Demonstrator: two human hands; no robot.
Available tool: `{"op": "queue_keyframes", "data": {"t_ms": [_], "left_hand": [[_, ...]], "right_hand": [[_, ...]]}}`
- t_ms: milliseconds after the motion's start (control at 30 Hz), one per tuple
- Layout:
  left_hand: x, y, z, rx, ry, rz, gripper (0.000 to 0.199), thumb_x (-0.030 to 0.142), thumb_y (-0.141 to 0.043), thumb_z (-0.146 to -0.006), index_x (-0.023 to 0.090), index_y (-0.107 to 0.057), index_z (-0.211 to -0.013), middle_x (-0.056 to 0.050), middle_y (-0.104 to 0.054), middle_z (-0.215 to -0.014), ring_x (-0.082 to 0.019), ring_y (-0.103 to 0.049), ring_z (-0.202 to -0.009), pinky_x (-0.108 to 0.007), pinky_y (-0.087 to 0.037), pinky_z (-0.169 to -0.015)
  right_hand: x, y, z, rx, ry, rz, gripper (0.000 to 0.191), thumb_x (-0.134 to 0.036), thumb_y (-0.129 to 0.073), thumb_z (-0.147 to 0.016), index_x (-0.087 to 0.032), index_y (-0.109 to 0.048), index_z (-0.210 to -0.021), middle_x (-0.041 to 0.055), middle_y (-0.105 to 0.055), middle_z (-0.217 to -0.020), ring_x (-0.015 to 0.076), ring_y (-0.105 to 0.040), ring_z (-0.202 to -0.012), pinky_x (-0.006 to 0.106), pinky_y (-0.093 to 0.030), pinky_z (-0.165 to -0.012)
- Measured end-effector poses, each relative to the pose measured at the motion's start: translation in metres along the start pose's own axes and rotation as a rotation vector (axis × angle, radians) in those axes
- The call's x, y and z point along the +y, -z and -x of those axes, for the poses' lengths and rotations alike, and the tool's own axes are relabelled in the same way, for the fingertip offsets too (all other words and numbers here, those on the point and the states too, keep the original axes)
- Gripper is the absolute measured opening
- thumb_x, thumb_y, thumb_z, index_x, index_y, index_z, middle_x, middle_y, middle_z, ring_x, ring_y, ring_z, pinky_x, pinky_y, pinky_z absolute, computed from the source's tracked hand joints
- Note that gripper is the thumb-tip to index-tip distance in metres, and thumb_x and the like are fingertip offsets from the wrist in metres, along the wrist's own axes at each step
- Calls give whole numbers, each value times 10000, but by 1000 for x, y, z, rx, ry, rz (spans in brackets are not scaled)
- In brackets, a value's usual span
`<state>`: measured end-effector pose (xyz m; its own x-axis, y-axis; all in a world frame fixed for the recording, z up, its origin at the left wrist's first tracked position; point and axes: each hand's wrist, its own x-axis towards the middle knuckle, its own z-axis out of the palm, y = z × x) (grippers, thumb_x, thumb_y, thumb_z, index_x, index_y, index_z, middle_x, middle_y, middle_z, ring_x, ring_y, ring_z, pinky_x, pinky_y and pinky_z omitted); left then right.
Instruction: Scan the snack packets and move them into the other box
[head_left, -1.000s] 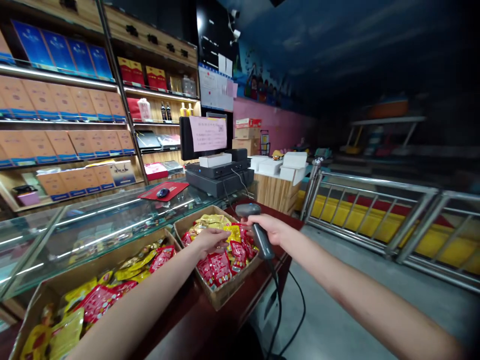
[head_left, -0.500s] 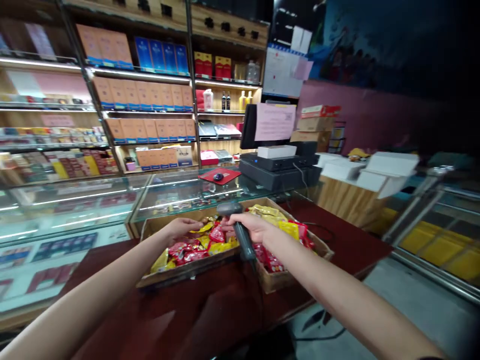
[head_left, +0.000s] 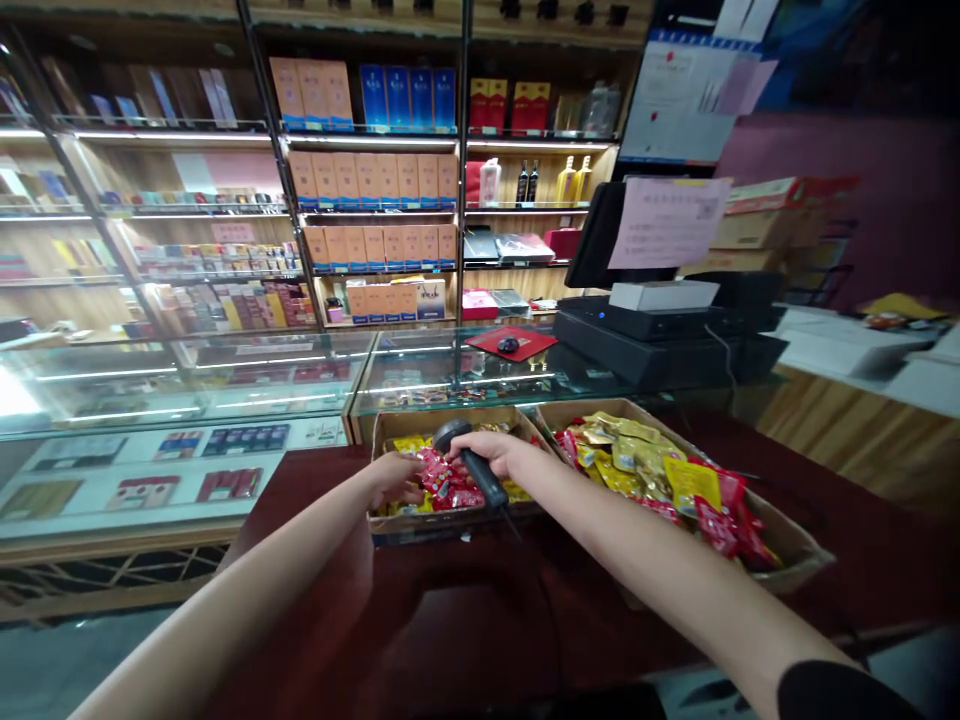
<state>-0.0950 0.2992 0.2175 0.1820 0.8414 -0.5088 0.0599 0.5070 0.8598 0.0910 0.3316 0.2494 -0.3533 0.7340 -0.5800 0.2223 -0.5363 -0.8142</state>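
My right hand (head_left: 491, 452) is wrapped around the dark grey handle of a barcode scanner (head_left: 484, 478). The scanner's rounded head points left over an open cardboard box (head_left: 420, 522). Inside that box lie red and yellow snack packets. At the box's left side, my left hand (head_left: 396, 478) has its thumb and bent fingers closed at the edge of a red snack packet (head_left: 436, 472); its fingertips are partly hidden. A thin cable (head_left: 551, 610) runs from the scanner down across the counter.
A second cardboard box (head_left: 802, 560) of gold, yellow and red packets stands to the right on the dark red counter (head_left: 450, 630). Behind are a glass display case (head_left: 420, 372), a mouse (head_left: 508, 345) on a red mat, and a monitor (head_left: 600, 240) above a black base.
The view has swung left, so both boxes appear farther right. My left hand has moved lower onto the red packets; my right hand still holds the scanner, closer to the left hand.
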Motion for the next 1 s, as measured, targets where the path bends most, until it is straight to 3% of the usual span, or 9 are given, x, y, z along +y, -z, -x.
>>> {"op": "queue_keyframes", "data": {"t_ms": [133,333,500,600,667,733,867,933,1000], "left_hand": [[-6,-10,-5,49,15,38,212,242,-671,-766,136,-574,-922,-25,-588,-656,-134,-592,-539,-275,-523,-602],[-10,-25,-12,177,-64,142,137,191,-640,-769,150,-565,-875,8,-572,-602,-101,-543,-482,-216,-454,-523],[-11,-29,-22,327,-320,180,144,157,-703,-698,122,-640,-823,-46,-657,-686,-132,-621,-632,-207,-461,-590],[-5,-35,-24,437,-492,205,254,167,-766,-641,127,-650,-864,-66,-684,-784,-147,-642,-714,-217,-486,-652],[1,-41,-22,503,-522,252,364,145,-790,-616,128,-631,-942,-71,-682,-843,-127,-640,-708,-213,-500,-665],[7,-45,-18,420,-465,333,432,113,-788,-625,121,-605,-1016,-79,-678,-871,-108,-642,-692,-208,-515,-672],[15,-49,-12,-54,-272,400,299,129,-736,-711,90,-634,-990,-113,-688,-893,-111,-660,-705,-194,-541,-677],[15,-51,-12,-144,-236,347,257,154,-738,-715,87,-658,-949,-122,-694,-906,-126,-668,-720,-205,-553,-676],[13,-54,-13,-149,-235,284,260,159,-756,-694,86,-671,-929,-124,-699,-903,-146,-674,-733,-224,-564,-672]], "right_hand": [[1,0,-6,-1,-80,7,54,-98,-563,-681,-131,-553,-640,0,-560,-498,84,-479,-418,176,-413,-433],[8,4,-5,15,-72,-86,50,-131,-534,-721,-133,-572,-688,13,-591,-525,114,-541,-456,222,-501,-495],[14,9,11,31,27,-221,71,-87,-522,-702,-133,-573,-717,18,-618,-599,96,-584,-520,191,-525,-592],[15,13,32,22,157,-330,98,-89,-520,-693,-139,-586,-746,39,-648,-680,120,-633,-616,220,-541,-667],[16,17,47,1,246,-369,133,-91,-509,-686,-142,-597,-772,54,-665,-727,142,-654,-683,245,-547,-704],[20,25,61,-29,336,-397,175,-83,-505,-668,-145,-608,-795,62,-679,-762,160,-666,-744,263,-549,-737],[36,41,76,-74,421,-417,215,-84,-519,-636,-158,-623,-808,66,-696,-822,182,-671,-838,280,-546,-783],[47,47,79,-81,438,-420,215,-87,-528,-633,-162,-625,-810,65,-701,-847,185,-667,-873,284,-544,-798],[59,48,82,-52,466,-420,214,-89,-549,-630,-163,-623,-817,63,-703,-863,187,-662,-895,290,-543,-811]]}}
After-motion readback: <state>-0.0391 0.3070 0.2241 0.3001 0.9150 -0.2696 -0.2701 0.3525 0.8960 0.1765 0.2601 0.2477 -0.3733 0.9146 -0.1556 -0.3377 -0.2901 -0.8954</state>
